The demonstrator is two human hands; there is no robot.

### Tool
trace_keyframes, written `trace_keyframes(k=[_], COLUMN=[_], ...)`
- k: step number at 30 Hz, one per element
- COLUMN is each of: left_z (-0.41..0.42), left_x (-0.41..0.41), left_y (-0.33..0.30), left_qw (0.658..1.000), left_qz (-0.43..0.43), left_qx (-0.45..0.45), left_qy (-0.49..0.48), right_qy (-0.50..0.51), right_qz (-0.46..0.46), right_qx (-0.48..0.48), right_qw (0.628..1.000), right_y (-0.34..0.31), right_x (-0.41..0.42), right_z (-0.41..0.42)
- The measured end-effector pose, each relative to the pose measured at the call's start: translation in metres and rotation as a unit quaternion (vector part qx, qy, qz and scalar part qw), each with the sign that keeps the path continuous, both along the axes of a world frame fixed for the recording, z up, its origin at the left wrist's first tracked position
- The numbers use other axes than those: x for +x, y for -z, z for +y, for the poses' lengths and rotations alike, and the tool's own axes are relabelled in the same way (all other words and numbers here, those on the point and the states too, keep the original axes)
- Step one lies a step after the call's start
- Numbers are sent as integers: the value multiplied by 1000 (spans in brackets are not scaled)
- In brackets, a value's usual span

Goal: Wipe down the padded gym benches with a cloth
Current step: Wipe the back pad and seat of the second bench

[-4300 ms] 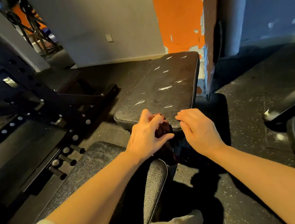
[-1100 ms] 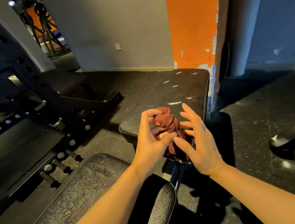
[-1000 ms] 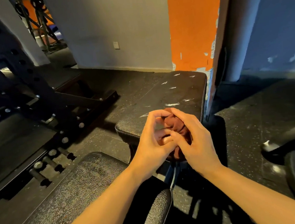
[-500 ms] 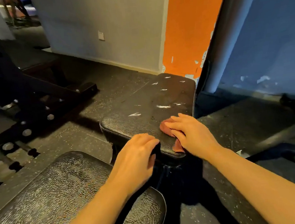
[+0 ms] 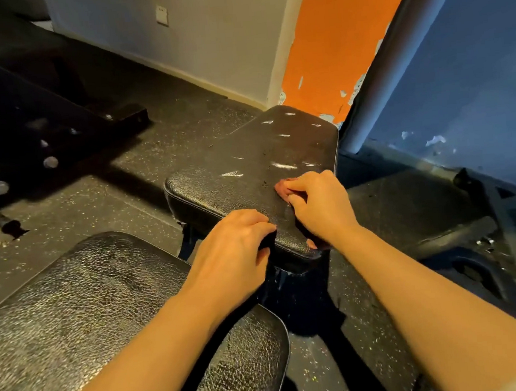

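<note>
cloth (image 5: 282, 189): reddish, bunched, mostly hidden | far bench pad (image 5: 249, 177): black, scuffed white | near pad (image 5: 104, 302): black, cracked, possibly glossy

Speckled rubber floor (image 5: 101, 206), peeling orange wall (image 5: 331, 48), possibly a rack (image 5: 27, 137)

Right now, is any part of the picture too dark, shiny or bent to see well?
Head view: glare on the near pad; deep shadow over the rack at left; wide-angle bending at the edges; the cloth is mostly hidden under the right hand.
</note>
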State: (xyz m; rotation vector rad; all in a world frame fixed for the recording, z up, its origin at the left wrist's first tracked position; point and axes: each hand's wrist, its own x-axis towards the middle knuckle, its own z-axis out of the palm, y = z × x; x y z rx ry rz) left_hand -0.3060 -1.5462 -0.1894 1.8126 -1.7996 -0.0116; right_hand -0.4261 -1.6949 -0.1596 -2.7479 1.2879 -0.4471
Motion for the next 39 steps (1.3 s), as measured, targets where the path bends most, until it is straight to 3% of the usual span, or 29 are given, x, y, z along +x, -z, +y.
trace_keyframes(k=[3, 5, 8, 13, 19, 24, 26, 30, 33, 36, 39], left_z=[2, 2, 2, 2, 3, 1, 2, 5, 6, 5, 6], left_x=[5, 8, 8, 5, 14, 17, 21, 37, 42, 41, 44], left_y=[0, -1, -4, -8, -11, -16, -17, -20, -21, -21, -19], left_qw=[999, 997, 996, 994, 985, 987, 986, 980, 978, 978, 976], left_qz=[29, 54, 67, 85, 120, 84, 72, 72, 83, 84, 95], left_qx=[-13, -16, -7, 18, 12, 40, 48, 53, 54, 55, 46], left_qy=[-29, -49, -66, -71, -124, -132, -142, -180, -185, -183, -191], right_qy=[-118, -199, -153, -23, -210, -71, -93, -229, -197, -123, -192], right_qz=[24, 49, 148, 33, 35, 36, 33, 54, 85, 52, 27], right_qx=[-12, 28, 5, 1, -37, 0, -5, 10, 7, 26, 24], right_qw=[993, 978, 977, 999, 976, 997, 995, 972, 977, 991, 981], right_y=[-1, -8, -7, 7, 10, 2, 3, 1, -4, -2, 3], right_x=[13, -4, -37, -3, -29, 5, 22, -8, -4, 37, 56], right_z=[25, 32, 15, 13, 50, 23, 35, 48, 25, 17, 42])
